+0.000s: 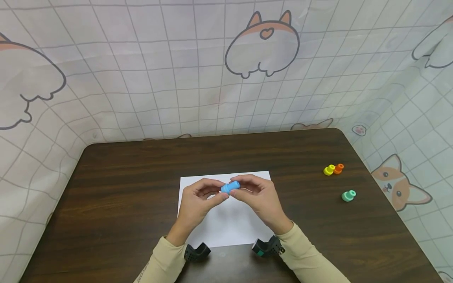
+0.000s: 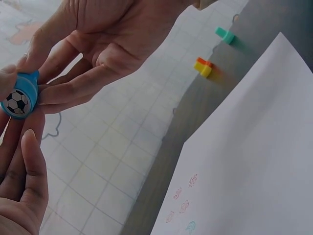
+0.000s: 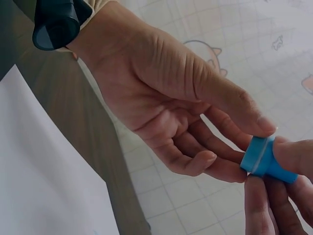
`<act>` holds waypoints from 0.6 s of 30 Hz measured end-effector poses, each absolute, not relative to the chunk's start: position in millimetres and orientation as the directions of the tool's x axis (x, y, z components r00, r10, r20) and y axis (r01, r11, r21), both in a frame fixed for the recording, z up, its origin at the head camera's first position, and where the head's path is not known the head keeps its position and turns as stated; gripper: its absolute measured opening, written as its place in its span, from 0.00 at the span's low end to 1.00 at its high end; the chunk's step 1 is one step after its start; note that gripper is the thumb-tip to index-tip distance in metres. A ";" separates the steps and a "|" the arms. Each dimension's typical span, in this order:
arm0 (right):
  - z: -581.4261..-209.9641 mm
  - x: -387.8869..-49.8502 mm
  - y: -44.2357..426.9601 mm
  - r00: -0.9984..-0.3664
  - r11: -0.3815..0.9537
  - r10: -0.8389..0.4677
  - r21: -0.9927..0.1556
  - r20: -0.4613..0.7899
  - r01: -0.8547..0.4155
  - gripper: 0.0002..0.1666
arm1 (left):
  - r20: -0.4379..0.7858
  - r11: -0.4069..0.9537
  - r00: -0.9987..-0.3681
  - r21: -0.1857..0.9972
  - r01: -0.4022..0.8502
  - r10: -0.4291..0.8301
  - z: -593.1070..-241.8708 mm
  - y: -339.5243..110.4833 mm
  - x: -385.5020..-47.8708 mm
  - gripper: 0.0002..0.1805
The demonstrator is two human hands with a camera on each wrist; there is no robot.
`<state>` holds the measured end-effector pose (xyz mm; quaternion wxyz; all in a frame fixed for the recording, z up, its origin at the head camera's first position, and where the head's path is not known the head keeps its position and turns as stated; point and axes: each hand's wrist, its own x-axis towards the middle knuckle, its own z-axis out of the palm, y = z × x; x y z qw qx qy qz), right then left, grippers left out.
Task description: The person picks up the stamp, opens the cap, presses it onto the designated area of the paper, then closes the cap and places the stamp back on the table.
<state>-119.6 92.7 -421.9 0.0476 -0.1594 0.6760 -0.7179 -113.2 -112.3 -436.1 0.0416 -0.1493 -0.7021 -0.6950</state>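
Above a white sheet of paper (image 1: 230, 230), both hands hold a small blue stamp (image 1: 231, 187) between thumbs and fingers. My left hand (image 1: 198, 200) pinches its left, wider end; my right hand (image 1: 257, 196) grips the narrower right end. A soccer ball picture on the stamp's round face (image 2: 17, 102) shows in the left wrist view. Around the wide part of the blue stamp (image 3: 258, 155) runs a pale seam, seen in the right wrist view. Small red prints (image 2: 184, 206) and a green print (image 2: 190, 225) mark the paper.
A yellow stamp (image 1: 329, 169) and an orange stamp (image 1: 338, 169) stand side by side at the right of the dark wooden table (image 1: 127, 188). A mint green stamp (image 1: 348, 195) stands nearer. Patterned cloth (image 1: 148, 78) hangs behind the table.
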 end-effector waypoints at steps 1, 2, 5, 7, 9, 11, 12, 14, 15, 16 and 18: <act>-422.3 -119.4 92.4 -0.945 -0.083 -0.284 -0.986 0.163 -0.145 0.19 | 0.265 -0.008 -0.952 0.964 0.267 0.152 -436.4 -112.4 -113.3 0.15; -422.6 -119.3 92.0 -0.945 -0.086 -0.284 -0.986 0.163 -0.144 0.19 | 0.265 -0.006 -0.952 0.964 0.267 0.153 -436.7 -112.4 -113.3 0.15; -422.1 -118.7 91.0 -0.946 -0.092 -0.282 -0.986 0.162 -0.141 0.20 | 0.264 -0.002 -0.952 0.964 0.267 0.155 -436.9 -112.8 -113.2 0.14; -421.9 -118.2 90.5 -0.945 -0.100 -0.282 -0.985 0.164 -0.141 0.21 | 0.261 -0.005 -0.953 0.965 0.264 0.157 -436.6 -113.2 -112.9 0.14; -421.2 -117.4 90.1 -0.946 -0.105 -0.282 -0.985 0.162 -0.137 0.21 | 0.259 -0.009 -0.952 0.965 0.261 0.161 -435.8 -113.6 -112.7 0.14; -421.1 -116.9 89.9 -0.947 -0.106 -0.281 -0.985 0.159 -0.134 0.21 | 0.259 -0.014 -0.952 0.965 0.260 0.166 -434.8 -114.1 -112.6 0.14; -420.9 -116.7 89.8 -0.946 -0.109 -0.281 -0.985 0.160 -0.134 0.21 | 0.262 -0.015 -0.950 0.965 0.263 0.168 -434.4 -114.4 -112.7 0.14; -420.4 -116.2 89.9 -0.947 -0.105 -0.278 -0.985 0.159 -0.135 0.20 | 0.266 -0.014 -0.948 0.964 0.267 0.174 -433.1 -114.6 -112.8 0.14; -420.5 -116.1 90.1 -0.947 -0.103 -0.277 -0.985 0.161 -0.137 0.20 | 0.268 -0.013 -0.947 0.963 0.270 0.176 -432.7 -114.8 -112.9 0.14; -420.3 -116.1 90.3 -0.947 -0.101 -0.277 -0.985 0.163 -0.140 0.20 | 0.268 -0.010 -0.947 0.963 0.271 0.178 -432.5 -114.9 -113.1 0.14; -419.5 -116.2 91.0 -0.945 -0.096 -0.280 -0.984 0.171 -0.150 0.20 | 0.272 -0.002 -0.945 0.961 0.276 0.181 -431.9 -115.0 -113.6 0.13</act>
